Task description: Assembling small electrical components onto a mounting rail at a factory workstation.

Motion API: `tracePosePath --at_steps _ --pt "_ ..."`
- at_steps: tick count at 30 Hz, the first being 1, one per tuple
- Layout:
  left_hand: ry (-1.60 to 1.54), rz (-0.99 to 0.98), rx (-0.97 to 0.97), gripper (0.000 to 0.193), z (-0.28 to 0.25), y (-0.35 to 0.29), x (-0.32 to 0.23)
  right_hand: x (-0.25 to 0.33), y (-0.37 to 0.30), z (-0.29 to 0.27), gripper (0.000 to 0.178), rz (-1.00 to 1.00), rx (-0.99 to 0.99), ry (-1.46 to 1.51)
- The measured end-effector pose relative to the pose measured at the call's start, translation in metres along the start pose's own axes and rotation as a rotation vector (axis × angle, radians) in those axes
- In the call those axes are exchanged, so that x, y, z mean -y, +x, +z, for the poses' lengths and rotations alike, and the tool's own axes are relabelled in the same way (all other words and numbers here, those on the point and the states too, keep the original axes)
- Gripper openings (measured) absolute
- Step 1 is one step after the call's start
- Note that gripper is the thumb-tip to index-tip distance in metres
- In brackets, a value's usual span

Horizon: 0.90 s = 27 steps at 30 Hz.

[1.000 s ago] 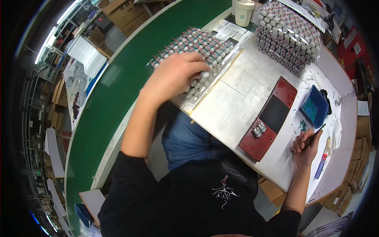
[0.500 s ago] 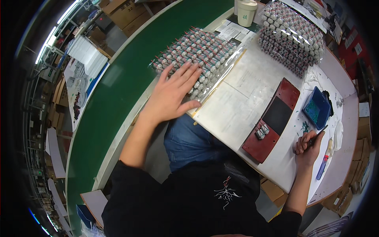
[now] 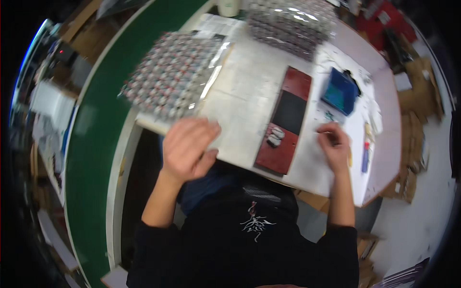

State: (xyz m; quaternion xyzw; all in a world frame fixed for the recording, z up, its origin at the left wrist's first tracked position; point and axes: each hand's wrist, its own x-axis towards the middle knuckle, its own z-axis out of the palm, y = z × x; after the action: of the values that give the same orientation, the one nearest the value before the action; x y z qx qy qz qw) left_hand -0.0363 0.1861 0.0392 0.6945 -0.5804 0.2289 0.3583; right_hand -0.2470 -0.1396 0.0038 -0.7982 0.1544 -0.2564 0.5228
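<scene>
My left hand (image 3: pixel 189 149), smeared by motion, is over the table's near edge with its fingers bent and the thumb apart. No object shows in it. Just beyond is a clear plastic tray (image 3: pixel 173 77) packed with rows of small silvery cylinders with red and dark wires. My right hand (image 3: pixel 335 146) is curled above the white sheet, right of a dark red board (image 3: pixel 276 156) with a black middle pad (image 3: pixel 289 113). What its fingers hold is blurred. A few joined silvery cylinders (image 3: pixel 275 137) lie on the board's near part.
A blue bin (image 3: pixel 340 91) with small green pieces stands beyond my right hand. A screwdriver (image 3: pixel 366 156) with a red and blue handle lies at the right. Stacked clear trays (image 3: pixel 290 24) and a pale cup (image 3: pixel 228 7) are at the back. A green belt surface (image 3: pixel 89 153) runs along the left.
My left hand has come off the tray of cylinders and back toward me. My right hand has shifted closer to the board; its dark slim tool no longer shows clearly. The whole view has turned.
</scene>
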Motion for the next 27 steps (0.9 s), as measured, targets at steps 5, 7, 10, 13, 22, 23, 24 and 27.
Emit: tracePosePath --at_steps 5,7,10,13,22,23,24,27 --pt "-0.257 -0.055 -0.003 0.024 0.056 0.010 -0.011 0.080 0.000 0.062 0.049 -0.110 0.237 -0.583" --pt "-0.302 -0.160 0.004 0.023 0.072 0.012 -0.005 0.076 -0.003 0.068 0.049 -0.043 0.207 -0.636" --pt "-0.382 -0.256 0.065 0.021 0.081 0.008 0.004 0.065 -0.006 0.071 0.049 0.038 0.231 -0.676" --pt "-0.442 -0.310 0.131 0.020 0.083 0.009 0.009 0.067 -0.012 0.075 0.044 0.060 0.124 -0.657" --pt "-0.503 -0.273 0.226 0.021 0.077 0.005 0.013 0.051 -0.007 0.079 0.036 0.058 -0.026 -0.733" --pt "-0.509 -0.283 0.209 0.020 0.076 0.005 0.013 0.045 -0.009 0.072 0.036 0.083 -0.065 -0.679" --pt "-0.511 -0.284 0.212 0.020 0.076 0.006 0.014 0.040 -0.012 0.065 0.036 0.107 -0.103 -0.623" --pt "-0.514 -0.225 0.227 0.024 0.077 0.004 0.016 0.034 -0.014 0.055 0.035 0.160 -0.178 -0.540"
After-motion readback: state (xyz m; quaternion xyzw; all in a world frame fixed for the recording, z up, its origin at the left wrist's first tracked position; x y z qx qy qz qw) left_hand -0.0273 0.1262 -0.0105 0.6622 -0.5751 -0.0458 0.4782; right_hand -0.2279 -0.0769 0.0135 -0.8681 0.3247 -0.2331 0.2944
